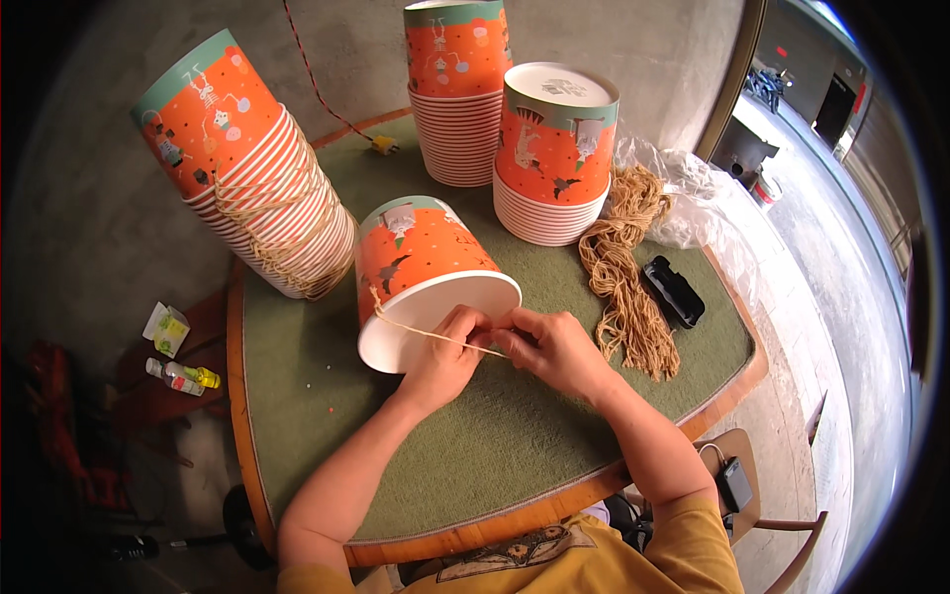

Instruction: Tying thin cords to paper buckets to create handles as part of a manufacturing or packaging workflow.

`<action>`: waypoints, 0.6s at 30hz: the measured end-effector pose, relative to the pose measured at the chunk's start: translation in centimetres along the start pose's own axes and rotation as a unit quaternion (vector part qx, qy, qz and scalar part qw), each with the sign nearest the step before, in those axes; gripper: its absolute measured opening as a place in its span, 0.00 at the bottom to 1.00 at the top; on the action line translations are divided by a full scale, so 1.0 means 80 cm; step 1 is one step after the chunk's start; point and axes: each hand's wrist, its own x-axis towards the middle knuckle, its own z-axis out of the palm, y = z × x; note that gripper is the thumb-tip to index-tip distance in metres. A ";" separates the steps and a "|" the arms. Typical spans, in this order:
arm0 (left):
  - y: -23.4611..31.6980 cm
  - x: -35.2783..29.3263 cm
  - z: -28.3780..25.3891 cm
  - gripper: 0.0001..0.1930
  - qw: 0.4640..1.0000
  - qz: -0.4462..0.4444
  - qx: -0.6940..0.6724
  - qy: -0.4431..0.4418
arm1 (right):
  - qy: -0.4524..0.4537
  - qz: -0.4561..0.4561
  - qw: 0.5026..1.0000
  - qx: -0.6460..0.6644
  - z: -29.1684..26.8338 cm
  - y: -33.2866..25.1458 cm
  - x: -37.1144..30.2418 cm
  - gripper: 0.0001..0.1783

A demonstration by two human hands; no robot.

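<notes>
An orange paper bucket (pixel 421 247) with a green base band lies on its side in front of me, its white mouth turned toward me. A tan cord (pixel 406 326) is tied at the left of its rim and stretches across the mouth to my hands. My left hand (pixel 450 361) reaches into the opening, its fingers pinched at the right of the rim, with the cord crossing it. Close against it, my right hand (pixel 554 346) is closed with thumb and fingers on the cord by the rim. The fingertips partly hide each other.
Nested bucket stacks stand upside down: a leaning one wrapped in cord (pixel 282 203) at left, others at the back (pixel 457 129) and back right (pixel 554 158). A cord bundle (pixel 633 272), black case (pixel 673 291) and clear plastic (pixel 693 198) lie right on the green-topped table (pixel 445 485).
</notes>
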 end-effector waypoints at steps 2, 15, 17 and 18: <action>0.004 0.001 -0.002 0.07 1.000 0.010 0.012 -0.011 | -0.005 0.040 0.999 0.029 0.000 -0.001 0.001 0.11; 0.000 0.003 -0.002 0.07 0.999 -0.008 -0.025 -0.026 | 0.038 0.026 0.999 -0.022 -0.009 -0.005 -0.003 0.09; 0.007 0.005 -0.003 0.06 0.998 -0.008 -0.052 -0.017 | 0.012 0.095 0.964 0.247 -0.005 -0.001 -0.005 0.09; 0.008 0.005 -0.003 0.06 0.998 -0.007 -0.053 -0.017 | 0.012 0.095 0.964 0.246 -0.006 -0.002 -0.006 0.09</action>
